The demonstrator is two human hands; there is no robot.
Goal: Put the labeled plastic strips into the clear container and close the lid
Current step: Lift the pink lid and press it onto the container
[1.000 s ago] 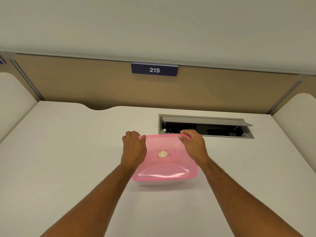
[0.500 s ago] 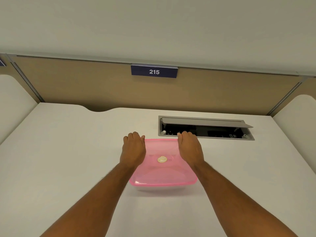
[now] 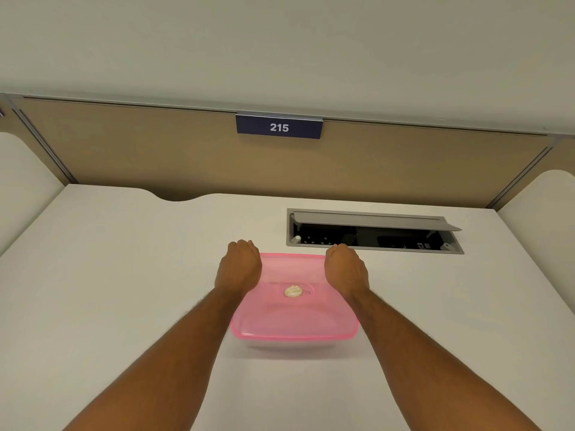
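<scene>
Desk (image 3: pixel 124 290): clear container (image 3: pixel 289 345) is set mid-desk, close to the body, likely so both far corners can be reached. Pink lid (image 3: pixel 295 312) is laid flat over it, apparently seated. Strips can't be made out through the lid. Left hand (image 3: pixel 239 269) and right hand (image 3: pixel 345 270) are curled over the lid's far corners, gripping and pressing down.

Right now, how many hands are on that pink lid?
2. The left hand presses on the pink lid at its far left corner, and the right hand at its far right corner. The fingertips are hidden past the far edge.
</scene>
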